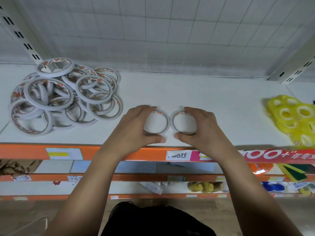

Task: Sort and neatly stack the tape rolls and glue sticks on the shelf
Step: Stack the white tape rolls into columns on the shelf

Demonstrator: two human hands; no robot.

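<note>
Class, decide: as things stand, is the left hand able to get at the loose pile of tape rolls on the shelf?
Probably yes: bare shelf lies between the left hand and the pile, but its fingers grip a tape roll, so set that down first.

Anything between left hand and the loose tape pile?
Nothing visible: only bare shelf lies between the left hand, which grips one tape roll, and the pile. The right hand sits on the other side.
</note>
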